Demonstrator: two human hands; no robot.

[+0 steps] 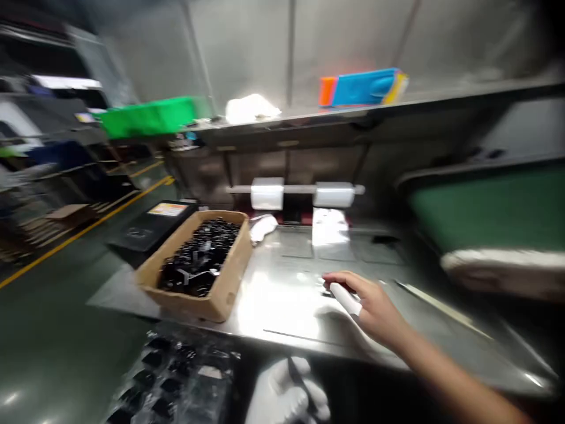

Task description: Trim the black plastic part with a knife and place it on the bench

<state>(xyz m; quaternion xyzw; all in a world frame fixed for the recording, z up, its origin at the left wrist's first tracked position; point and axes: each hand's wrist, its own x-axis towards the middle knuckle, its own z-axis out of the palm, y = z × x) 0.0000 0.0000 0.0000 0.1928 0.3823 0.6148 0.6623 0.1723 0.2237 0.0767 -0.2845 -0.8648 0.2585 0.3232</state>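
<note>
At the bottom edge, my left hand (285, 394) wears a white glove, its fingers closed around a slim black part (300, 380) whose kind I cannot make out. Over the shiny metal worktop (273, 300) reaches my right hand (368, 303), bare except for a white cover on the thumb. Its thumb and fingers are curled together at a small blurred item (327, 288) low over the metal. To the left, a cardboard box (233, 288) holds many small black parts (203, 253). A pale, pen-like stick (441, 306) lies right of my right hand.
Clear plastic trays (176, 377) sit below the box, with a black bin (148, 229) behind it. Two white rolls (267, 194) hang on a bar at the back. The shelf (304, 121) above carries a green bin (148, 118) and a blue box (364, 88). A green-surfaced belt (494, 206) runs at right.
</note>
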